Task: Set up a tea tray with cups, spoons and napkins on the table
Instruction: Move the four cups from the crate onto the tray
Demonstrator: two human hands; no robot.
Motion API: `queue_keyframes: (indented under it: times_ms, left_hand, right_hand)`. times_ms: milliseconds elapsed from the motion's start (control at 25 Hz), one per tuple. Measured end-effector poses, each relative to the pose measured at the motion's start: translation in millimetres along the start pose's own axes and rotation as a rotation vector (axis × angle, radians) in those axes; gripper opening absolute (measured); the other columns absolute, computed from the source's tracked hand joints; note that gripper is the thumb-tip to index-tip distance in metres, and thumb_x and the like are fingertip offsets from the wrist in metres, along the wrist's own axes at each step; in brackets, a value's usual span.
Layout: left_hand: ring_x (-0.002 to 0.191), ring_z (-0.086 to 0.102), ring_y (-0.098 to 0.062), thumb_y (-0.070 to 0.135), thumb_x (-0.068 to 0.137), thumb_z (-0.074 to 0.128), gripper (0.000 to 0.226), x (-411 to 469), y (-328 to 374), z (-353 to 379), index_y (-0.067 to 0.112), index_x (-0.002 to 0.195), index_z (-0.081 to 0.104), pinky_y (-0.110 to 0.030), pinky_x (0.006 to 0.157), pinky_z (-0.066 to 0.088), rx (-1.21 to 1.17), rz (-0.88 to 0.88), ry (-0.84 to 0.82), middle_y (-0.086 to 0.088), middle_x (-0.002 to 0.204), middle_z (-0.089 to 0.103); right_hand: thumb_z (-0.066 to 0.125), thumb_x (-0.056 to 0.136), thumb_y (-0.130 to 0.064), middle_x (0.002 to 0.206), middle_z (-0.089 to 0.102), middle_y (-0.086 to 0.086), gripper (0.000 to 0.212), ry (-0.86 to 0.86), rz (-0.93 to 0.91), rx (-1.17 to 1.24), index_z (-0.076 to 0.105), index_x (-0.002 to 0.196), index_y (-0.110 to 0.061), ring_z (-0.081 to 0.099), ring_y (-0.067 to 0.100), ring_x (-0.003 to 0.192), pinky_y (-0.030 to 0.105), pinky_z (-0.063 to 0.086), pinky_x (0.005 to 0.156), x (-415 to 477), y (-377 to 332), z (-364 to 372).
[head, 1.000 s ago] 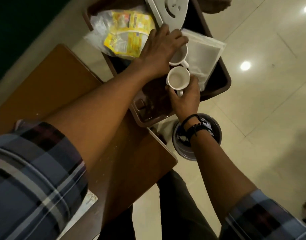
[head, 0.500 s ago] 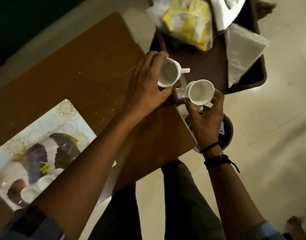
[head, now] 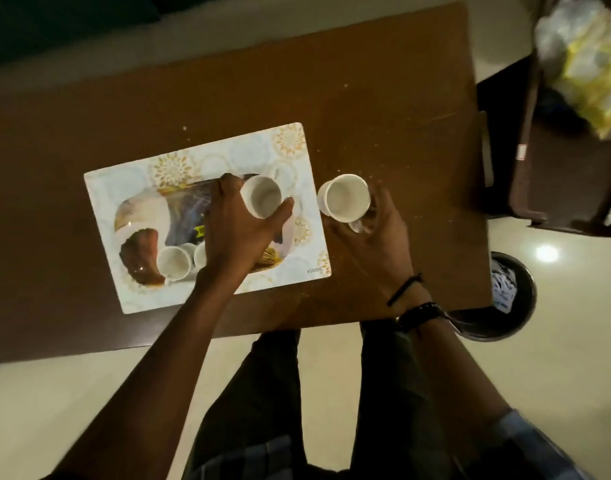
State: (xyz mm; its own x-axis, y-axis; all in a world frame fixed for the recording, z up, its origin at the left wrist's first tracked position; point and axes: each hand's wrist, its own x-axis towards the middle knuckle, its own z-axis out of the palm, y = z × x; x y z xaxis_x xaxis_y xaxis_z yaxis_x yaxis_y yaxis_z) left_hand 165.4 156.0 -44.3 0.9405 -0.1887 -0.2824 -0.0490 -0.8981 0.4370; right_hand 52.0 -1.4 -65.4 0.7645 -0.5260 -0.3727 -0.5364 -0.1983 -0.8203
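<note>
A white printed tea tray (head: 297, 157) lies on the brown wooden table (head: 383, 98). My left hand (head: 238, 230) grips a white cup (head: 262, 197) over the tray's right part. My right hand (head: 376, 230) holds a second white cup (head: 343, 197) just past the tray's right edge, above the table. Both cups look empty and tilt a little toward me. White cups (head: 174, 263) show near the tray's front beside my left wrist; I cannot tell whether they are real or part of the print.
A dark brown tray stand (head: 546, 188) sits to the right of the table, with a yellow and clear plastic packet (head: 588, 71) on it. On the pale tiled floor at the table's front right corner is a dark bin (head: 515, 299) with paper inside.
Both hands have carried their cups from the dark tray on the right over to the table. The left cup is now above the printed tray and the right cup beside it.
</note>
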Motion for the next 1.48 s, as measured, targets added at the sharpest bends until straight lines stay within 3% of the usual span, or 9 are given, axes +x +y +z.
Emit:
queue_keyframes:
  times_ms: [120,200,280,480,640,720,920,1160,1480]
  left_hand:
    - [0.110,0.056,-0.027,0.055,0.068,0.075,0.070,6,-50,-26,0.013,0.119,0.051,-0.037,0.086,0.046,-0.007,-0.071,0.065,-0.009,0.121,0.056]
    - [0.108,0.056,-0.028,0.043,0.067,0.079,0.067,15,-81,-40,0.014,0.119,0.049,-0.040,0.083,0.046,0.023,-0.072,0.009,-0.010,0.122,0.053]
    - [0.108,0.055,-0.031,0.032,0.063,0.082,0.068,26,-116,-55,0.019,0.119,0.046,-0.044,0.081,0.047,0.065,0.002,-0.063,-0.009,0.123,0.050]
    - [0.114,0.044,-0.040,-0.001,0.062,0.074,0.069,45,-170,-71,0.017,0.124,0.051,-0.048,0.078,0.047,0.179,0.139,-0.164,-0.008,0.131,0.050]
    - [0.111,0.053,-0.039,0.021,0.065,0.081,0.065,55,-190,-67,0.014,0.122,0.049,-0.047,0.078,0.048,0.173,0.082,-0.190,-0.014,0.125,0.052]
    - [0.108,0.055,-0.036,0.040,0.067,0.080,0.069,58,-196,-62,0.010,0.120,0.048,-0.042,0.075,0.047,0.170,0.000,-0.194,-0.016,0.121,0.054]
    - [0.101,0.061,-0.031,0.059,0.065,0.076,0.075,58,-214,-54,0.009,0.116,0.052,-0.035,0.068,0.043,0.130,-0.051,-0.229,-0.014,0.114,0.061]
    - [0.099,0.059,-0.033,0.056,0.066,0.078,0.073,51,-217,-52,0.011,0.116,0.050,-0.043,0.074,0.050,0.115,-0.017,-0.244,-0.015,0.116,0.057]
    - [0.114,0.053,-0.035,0.052,0.068,0.078,0.077,46,-218,-50,0.016,0.128,0.045,-0.048,0.083,0.049,0.060,-0.002,-0.275,-0.014,0.129,0.050]
  right_hand:
    - [0.082,0.072,-0.035,0.121,0.061,0.002,0.067,-0.141,-0.070,-0.071,0.049,0.127,-0.014,0.060,0.016,0.103,0.025,0.053,0.080,9,-15,44]
    - [0.081,0.073,-0.031,0.122,0.061,0.004,0.067,-0.207,-0.132,-0.099,0.049,0.128,-0.012,0.060,0.019,0.104,0.027,0.053,0.080,14,-24,66]
    - [0.080,0.074,-0.027,0.124,0.060,0.007,0.065,-0.259,-0.191,-0.149,0.050,0.128,-0.010,0.059,0.024,0.108,0.037,0.055,0.084,18,-34,89]
    - [0.078,0.076,-0.021,0.128,0.059,0.014,0.063,-0.339,-0.278,-0.289,0.051,0.131,-0.008,0.057,0.033,0.115,0.035,0.047,0.088,30,-51,140]
    - [0.075,0.076,-0.015,0.130,0.059,0.018,0.062,-0.443,-0.334,-0.440,0.051,0.133,-0.007,0.053,0.038,0.120,0.050,0.046,0.098,40,-48,182]
    - [0.074,0.077,-0.012,0.130,0.059,0.017,0.063,-0.500,-0.322,-0.491,0.049,0.135,-0.010,0.054,0.039,0.118,0.049,0.046,0.097,42,-45,198]
    - [0.077,0.071,-0.014,0.123,0.063,0.009,0.070,-0.559,-0.319,-0.574,0.048,0.134,-0.022,0.058,0.035,0.109,0.047,0.050,0.089,43,-40,218]
    - [0.073,0.070,-0.009,0.122,0.062,0.011,0.072,-0.568,-0.275,-0.577,0.047,0.136,-0.022,0.058,0.036,0.109,0.047,0.051,0.089,39,-41,221]
    - [0.066,0.076,0.000,0.140,0.050,0.019,0.085,-0.621,-0.231,-0.600,0.025,0.150,-0.011,0.047,0.041,0.126,0.046,0.039,0.104,32,-50,215]
